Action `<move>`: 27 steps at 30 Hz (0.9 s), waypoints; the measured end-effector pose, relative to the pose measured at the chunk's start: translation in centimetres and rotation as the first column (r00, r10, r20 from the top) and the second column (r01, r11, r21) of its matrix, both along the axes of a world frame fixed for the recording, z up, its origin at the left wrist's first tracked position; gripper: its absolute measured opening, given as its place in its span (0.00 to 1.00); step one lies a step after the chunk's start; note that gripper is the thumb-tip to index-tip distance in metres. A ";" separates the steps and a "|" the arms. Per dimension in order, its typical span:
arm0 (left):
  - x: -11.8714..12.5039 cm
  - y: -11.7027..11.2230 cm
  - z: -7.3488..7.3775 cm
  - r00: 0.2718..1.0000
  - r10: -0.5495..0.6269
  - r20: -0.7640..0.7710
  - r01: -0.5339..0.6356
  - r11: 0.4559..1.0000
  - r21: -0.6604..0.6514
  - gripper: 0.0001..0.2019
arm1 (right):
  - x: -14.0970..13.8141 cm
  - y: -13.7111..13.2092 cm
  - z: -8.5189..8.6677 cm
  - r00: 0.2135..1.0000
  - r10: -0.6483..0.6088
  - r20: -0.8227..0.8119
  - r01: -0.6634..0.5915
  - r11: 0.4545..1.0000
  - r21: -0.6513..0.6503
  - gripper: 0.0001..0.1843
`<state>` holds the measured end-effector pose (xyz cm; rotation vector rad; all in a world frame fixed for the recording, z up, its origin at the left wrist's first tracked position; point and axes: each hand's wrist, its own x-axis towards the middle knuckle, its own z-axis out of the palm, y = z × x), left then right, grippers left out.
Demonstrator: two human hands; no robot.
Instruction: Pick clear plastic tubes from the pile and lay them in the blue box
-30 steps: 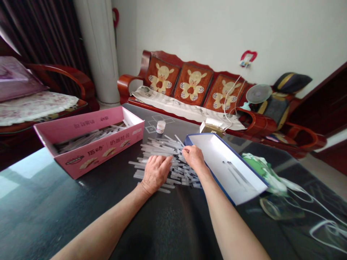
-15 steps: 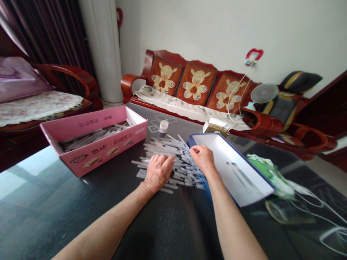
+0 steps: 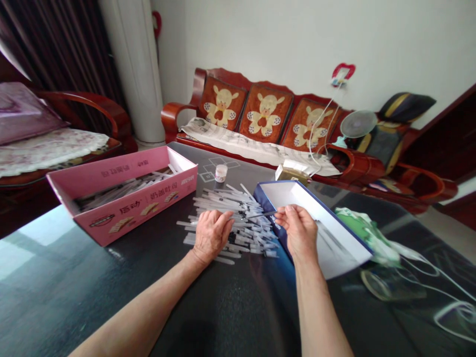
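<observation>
And there's the right hand (image 3: 297, 230), fingertips pinched together on a single thin plastic tube (image 3: 260, 215) that sticks out left toward the other hand, with a white box with blue edges (image 3: 327, 233) right under and beyond that hand! The left hand (image 3: 211, 235) lies open and apart from it, resting on a loose heap of clear plastic tubes (image 3: 238, 218) that spreads between the two hands. Off to the left of that hand sits a pink carton (image 3: 122, 208) printed 奶酪吐司 beside pictures of toast, holding more tubes (image 3: 122, 191).
</observation>
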<state>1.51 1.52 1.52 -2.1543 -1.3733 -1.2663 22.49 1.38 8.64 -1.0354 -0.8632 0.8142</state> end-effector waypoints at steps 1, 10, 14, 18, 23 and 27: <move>0.0 0.0 0.0 1.000 -0.004 -0.004 0.004 1.000 -0.001 0.09 | -0.1 0.0 -0.2 1.000 -0.001 0.021 0.000 1.000 0.006 0.15; 0.2 -0.1 -0.1 0.998 -0.058 -0.014 0.058 0.998 0.014 0.09 | -0.8 0.1 -1.2 0.992 0.017 0.126 -0.020 1.000 0.019 0.14; 0.2 -0.1 -0.1 0.998 -0.064 -0.021 0.064 0.998 0.007 0.09 | -1.5 0.1 -1.5 0.986 0.037 0.165 -0.041 0.999 0.016 0.13; 0.3 -0.1 -0.1 0.998 -0.068 -0.017 0.068 0.998 0.016 0.10 | -2.7 0.0 -1.8 0.985 0.096 0.140 -0.093 0.995 -0.030 0.14; 0.3 -0.1 0.0 0.998 -0.056 -0.033 0.057 0.998 0.035 0.13 | -4.7 -0.2 -2.4 0.988 0.139 -0.063 -0.147 0.978 -0.150 0.17; 0.2 -0.1 0.0 0.997 -0.057 -0.051 0.058 0.998 0.018 0.16 | -5.1 -0.3 -2.8 0.966 0.184 0.179 -0.147 0.968 -0.203 0.17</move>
